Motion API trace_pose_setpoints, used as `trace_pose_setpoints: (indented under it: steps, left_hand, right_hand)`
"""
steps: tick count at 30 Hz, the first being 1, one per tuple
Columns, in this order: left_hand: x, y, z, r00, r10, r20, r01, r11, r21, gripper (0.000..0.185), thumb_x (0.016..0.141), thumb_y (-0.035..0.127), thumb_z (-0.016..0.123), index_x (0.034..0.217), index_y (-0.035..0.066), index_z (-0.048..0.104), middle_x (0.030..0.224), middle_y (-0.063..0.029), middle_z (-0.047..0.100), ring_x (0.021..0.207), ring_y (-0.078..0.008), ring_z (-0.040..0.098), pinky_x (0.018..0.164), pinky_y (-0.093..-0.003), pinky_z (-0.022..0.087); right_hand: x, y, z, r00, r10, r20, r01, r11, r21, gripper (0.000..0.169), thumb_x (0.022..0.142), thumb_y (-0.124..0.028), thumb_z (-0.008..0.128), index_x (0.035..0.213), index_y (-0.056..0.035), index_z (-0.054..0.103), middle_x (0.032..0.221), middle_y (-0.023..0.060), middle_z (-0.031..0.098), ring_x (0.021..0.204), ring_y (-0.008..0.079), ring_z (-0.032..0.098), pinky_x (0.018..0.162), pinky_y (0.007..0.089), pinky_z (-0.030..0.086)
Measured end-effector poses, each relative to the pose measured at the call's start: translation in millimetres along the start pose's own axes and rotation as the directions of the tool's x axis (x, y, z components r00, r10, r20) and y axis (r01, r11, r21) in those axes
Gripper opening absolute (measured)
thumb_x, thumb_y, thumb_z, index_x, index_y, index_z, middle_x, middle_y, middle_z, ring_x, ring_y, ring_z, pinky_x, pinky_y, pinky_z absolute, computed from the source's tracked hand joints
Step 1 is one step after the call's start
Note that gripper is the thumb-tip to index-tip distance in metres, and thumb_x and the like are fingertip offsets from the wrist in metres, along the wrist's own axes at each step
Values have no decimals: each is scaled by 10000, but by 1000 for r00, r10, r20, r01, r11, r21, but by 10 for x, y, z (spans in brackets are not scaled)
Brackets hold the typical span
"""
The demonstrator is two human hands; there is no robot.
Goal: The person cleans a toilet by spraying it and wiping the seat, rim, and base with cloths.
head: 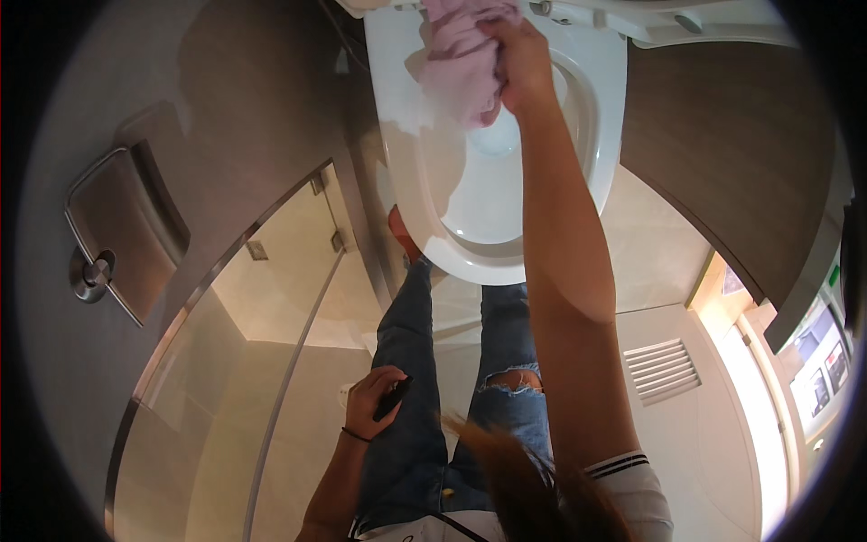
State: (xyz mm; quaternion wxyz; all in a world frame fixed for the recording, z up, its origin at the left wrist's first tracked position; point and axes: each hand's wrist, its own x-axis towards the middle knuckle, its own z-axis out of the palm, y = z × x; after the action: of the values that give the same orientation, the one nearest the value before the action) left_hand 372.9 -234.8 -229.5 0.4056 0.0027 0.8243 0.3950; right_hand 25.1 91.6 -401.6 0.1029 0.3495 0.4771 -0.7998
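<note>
My right hand [526, 64] grips a bunched pink cloth [464, 74] over the rear part of a white toilet bowl [569, 261]. The cloth hangs above the left side of the bowl, and its top end runs out of the picture. Whether it touches the ceramic I cannot tell. Water [496, 139] shows at the bottom of the bowl. Low beside my left thigh, my left hand [371, 400] holds a small black object [393, 398], too dark to name. The toilet seat [650, 24] stands raised at the back.
A metal toilet paper holder [129, 227] juts from the left wall. Below it is a metal-framed mirror [223, 379] with reflections. To the right are a brown cabinet panel [731, 135], a white door with a vent grille [662, 371] and a bright doorway [762, 406].
</note>
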Motion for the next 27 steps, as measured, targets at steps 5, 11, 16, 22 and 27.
trace_pose_setpoints:
  steps: [5, 11, 16, 22, 27]
  left_hand:
    - [112, 61, -24, 998, 51, 38, -49, 997, -66, 418, 709, -8, 699, 1102, 126, 648, 1100, -61, 674, 760, -226, 681, 683, -326, 562]
    - [68, 70, -54, 999, 10, 42, -9, 999, -37, 414, 714, -10, 690, 1103, 126, 645, 1095, -56, 673, 789, -229, 685, 700, -329, 559]
    - [77, 19, -32, 1000, 5, 29, -4, 999, -46, 400, 717, -9, 691, 1091, 124, 650, 1088, -55, 673, 769, -228, 685, 691, -328, 558]
    - [58, -31, -51, 999, 6, 38, -5, 999, -32, 384, 725, -8, 688, 1083, 129, 655, 1082, -51, 675, 763, -225, 686, 688, -328, 563]
    - [41, -38, -76, 999, 10, 36, -9, 1000, -30, 393, 728, -5, 681, 1096, 130, 654, 1091, -56, 673, 778, -225, 687, 702, -325, 562]
  right_hand:
    - [34, 425, -10, 784, -602, 152, 530, 520, -670, 547, 861, -156, 692, 1375, -53, 535, 1179, 153, 574, 1036, 277, 625, 888, 374, 514]
    - [-270, 328, 379, 811, -585, 14, 356, 474, -805, 533, 868, -103, 671, 1382, -64, 533, 1156, 136, 586, 978, 263, 644, 864, 365, 524]
    - [-74, 372, 729, 723, -682, 115, 450, 338, -827, 619, 888, -93, 577, 1391, 174, 335, 1279, 349, 444, 971, 506, 601, 784, 490, 539]
    - [-75, 465, 727, 864, -492, 106, 492, 781, -384, 357, 807, 62, 596, 1163, 34, 572, 1094, 108, 646, 1011, 243, 625, 867, 366, 529]
    - [-299, 434, 862, 936, -312, 162, 222, 881, 419, 333, 860, 22, 626, 1187, -35, 601, 1064, 70, 664, 937, 175, 630, 814, 312, 507]
